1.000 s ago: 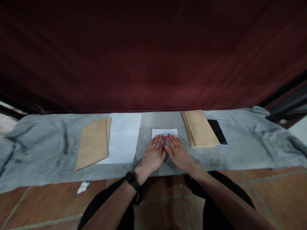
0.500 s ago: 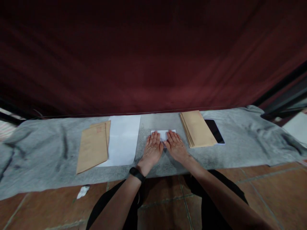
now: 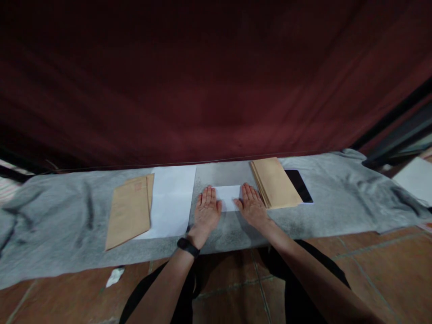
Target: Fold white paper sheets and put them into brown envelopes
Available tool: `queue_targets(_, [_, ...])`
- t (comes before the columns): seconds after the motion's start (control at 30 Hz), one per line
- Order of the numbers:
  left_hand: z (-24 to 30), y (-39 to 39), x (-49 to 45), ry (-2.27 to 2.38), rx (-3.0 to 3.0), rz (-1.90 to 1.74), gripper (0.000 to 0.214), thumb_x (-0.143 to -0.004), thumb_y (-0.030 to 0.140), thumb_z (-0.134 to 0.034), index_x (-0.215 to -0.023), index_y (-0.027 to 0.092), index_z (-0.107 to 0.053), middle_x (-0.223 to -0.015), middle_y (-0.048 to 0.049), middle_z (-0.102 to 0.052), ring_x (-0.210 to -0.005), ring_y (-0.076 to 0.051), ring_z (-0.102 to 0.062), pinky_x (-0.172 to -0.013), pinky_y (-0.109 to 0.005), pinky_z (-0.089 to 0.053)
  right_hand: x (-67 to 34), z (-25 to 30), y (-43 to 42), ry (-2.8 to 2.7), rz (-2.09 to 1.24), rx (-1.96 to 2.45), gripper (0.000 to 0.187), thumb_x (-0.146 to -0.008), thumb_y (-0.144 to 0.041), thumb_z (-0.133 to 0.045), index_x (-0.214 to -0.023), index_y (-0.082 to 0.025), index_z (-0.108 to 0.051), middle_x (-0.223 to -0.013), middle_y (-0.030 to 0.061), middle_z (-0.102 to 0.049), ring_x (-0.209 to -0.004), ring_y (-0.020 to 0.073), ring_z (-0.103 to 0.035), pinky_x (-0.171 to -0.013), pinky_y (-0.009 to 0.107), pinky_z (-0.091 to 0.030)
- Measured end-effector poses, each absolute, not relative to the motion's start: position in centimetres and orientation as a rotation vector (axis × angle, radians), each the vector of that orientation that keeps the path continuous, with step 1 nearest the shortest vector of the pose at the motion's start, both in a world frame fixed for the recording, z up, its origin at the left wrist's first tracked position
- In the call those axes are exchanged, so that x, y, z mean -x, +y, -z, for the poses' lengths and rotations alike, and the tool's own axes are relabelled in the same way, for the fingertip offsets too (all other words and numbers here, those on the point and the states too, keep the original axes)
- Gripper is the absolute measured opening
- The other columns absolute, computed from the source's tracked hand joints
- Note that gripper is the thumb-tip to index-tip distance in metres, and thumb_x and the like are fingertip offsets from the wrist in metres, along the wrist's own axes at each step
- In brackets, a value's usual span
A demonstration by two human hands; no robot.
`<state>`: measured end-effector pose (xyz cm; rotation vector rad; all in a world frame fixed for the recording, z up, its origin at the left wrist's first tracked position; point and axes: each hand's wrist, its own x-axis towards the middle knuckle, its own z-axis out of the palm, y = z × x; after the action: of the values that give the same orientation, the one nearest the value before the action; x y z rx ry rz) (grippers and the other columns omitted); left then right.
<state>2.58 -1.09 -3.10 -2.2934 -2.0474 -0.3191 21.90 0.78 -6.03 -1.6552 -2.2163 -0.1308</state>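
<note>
A small white piece of folded paper (image 3: 228, 198) lies flat on the grey cloth, between my two hands. My left hand (image 3: 207, 210) rests palm down at its left edge, fingers stretched out flat and thumb close to the paper. At the right edge my right hand (image 3: 252, 207) lies flat too, its thumb over the paper and its fingers pointing away from me. Just right of that hand sits a stack of brown envelopes (image 3: 278, 184). Left of my left hand are white paper sheets (image 3: 173, 198), partly under a few other brown envelopes (image 3: 128, 213).
A dark phone (image 3: 299, 185) lies partly under the right stack of envelopes. The grey cloth (image 3: 340, 198) covers the long, narrow surface. Behind it hangs a dark red curtain (image 3: 216, 90). A crumpled white scrap (image 3: 115, 276) is on the tiled floor (image 3: 229, 297).
My hands have slid apart, the left one to the left and the right one to the right. More of the small white paper shows between them.
</note>
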Motion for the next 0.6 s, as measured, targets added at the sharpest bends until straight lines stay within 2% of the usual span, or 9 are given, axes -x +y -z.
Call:
queue_targets(0.1, [2.8, -0.8, -2.3, -2.044, 2.307, 0.328, 0.057, -0.1, 0.031, -0.033, -0.15, 0.005, -0.04, -0.156, -0.0198, -0.041, -0.148, -0.029, -0.035, -0.12, -0.048, -0.03, -22.1, 6.1, 0.8, -2.216, 0.133, 1.654, 0.069, -0.105, -0.049, -0.029, -0.152, 0.001, -0.035, -0.154, 0.0255, -0.041, -0.145, 0.0336, -0.038, -0.116, 0.049, -0.032])
queue_targets(0.2, [2.3, -0.3, -2.1, -2.078, 2.336, 0.354, 0.054, -0.099, 0.027, -0.035, -0.147, 0.003, -0.043, -0.151, -0.021, -0.049, -0.142, -0.028, -0.045, -0.116, -0.044, -0.037, -22.1, 6.3, 0.9, -2.189, 0.141, 1.632, 0.068, -0.105, -0.049, -0.027, -0.154, -0.003, -0.033, -0.154, 0.0234, -0.043, -0.144, 0.033, -0.039, -0.116, 0.05, -0.032])
queue_targets(0.3, [2.0, -0.2, -1.9, -2.081, 2.36, 0.39, 0.053, -0.097, 0.027, -0.042, -0.145, 0.004, -0.046, -0.148, -0.021, -0.052, -0.136, -0.028, -0.051, -0.111, -0.042, -0.042, -21.9, 6.3, 0.9, -2.177, 0.129, 1.658, 0.067, -0.105, -0.048, -0.028, -0.153, -0.001, -0.035, -0.153, 0.0234, -0.043, -0.144, 0.0327, -0.039, -0.116, 0.049, -0.032])
queue_targets(0.47, [2.2, -1.3, -1.8, -1.904, 2.515, 0.264, 0.059, -0.091, 0.044, -0.057, -0.143, 0.016, -0.05, -0.156, -0.0161, -0.044, -0.141, -0.033, -0.044, -0.11, -0.048, -0.044, -22.2, 6.0, 1.2, -2.224, 0.088, 1.703, 0.064, -0.104, -0.046, -0.034, -0.151, -0.002, -0.04, -0.154, 0.0205, -0.043, -0.144, 0.0315, -0.04, -0.117, 0.046, -0.031])
queue_targets(0.6, [1.9, -1.8, -1.9, -1.807, 2.566, 0.15, 0.051, -0.092, 0.03, -0.055, -0.141, 0.015, -0.053, -0.152, -0.0141, -0.05, -0.144, -0.03, -0.042, -0.115, -0.046, -0.041, -22.7, 5.6, 1.7, -2.286, 0.061, 1.711, 0.063, -0.102, -0.044, -0.037, -0.151, -0.004, -0.041, -0.154, 0.0196, -0.043, -0.142, 0.0324, -0.043, -0.116, 0.048, -0.033])
